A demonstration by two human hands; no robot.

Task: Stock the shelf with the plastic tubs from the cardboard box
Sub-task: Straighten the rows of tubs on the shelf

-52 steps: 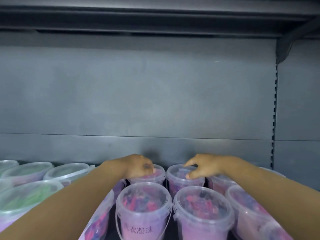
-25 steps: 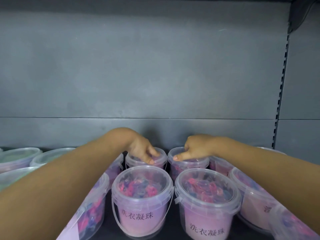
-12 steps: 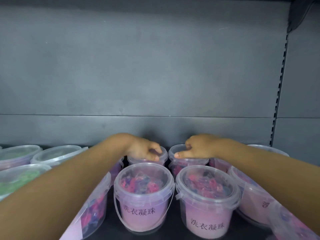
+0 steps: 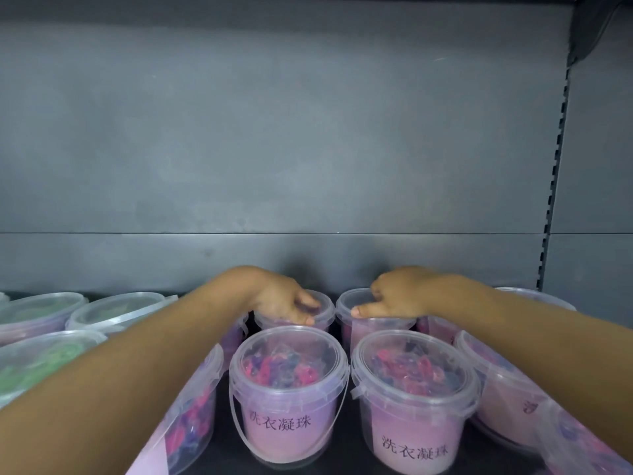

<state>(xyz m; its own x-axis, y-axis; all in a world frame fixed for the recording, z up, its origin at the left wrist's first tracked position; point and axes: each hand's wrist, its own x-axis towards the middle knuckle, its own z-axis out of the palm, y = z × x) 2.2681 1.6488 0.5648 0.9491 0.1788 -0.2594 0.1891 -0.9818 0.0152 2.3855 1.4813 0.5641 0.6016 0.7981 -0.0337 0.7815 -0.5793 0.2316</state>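
At far left three green-filled tubs (image 4: 37,315) stand close together on the dark shelf (image 4: 346,466), their clear lids on. Next to them a pink tub (image 4: 193,416) lies partly hidden under the left forearm, which reaches over it toward the back. The left hand (image 4: 284,301) sits on top of the rear left tub (image 4: 323,305), fingers curled over the lid and thumb against its near rim, holding it from above. Just in front stands the front left tub (image 4: 289,392), upright, lid on, handle hanging down its labelled pink side, with red and blue pods showing through the lid. The rear right tub (image 4: 351,301) stands just beside the rear left one, near the grey back panel (image 4: 274,149). The right hand (image 4: 399,296) grips it by the lid, fingers curled and thumb laid along the near rim. The front right tub (image 4: 414,402) stands before it, touching or nearly touching its left neighbour. More pink tubs (image 4: 507,399) sit under the right forearm, and a slotted upright (image 4: 556,166) runs up the back at right
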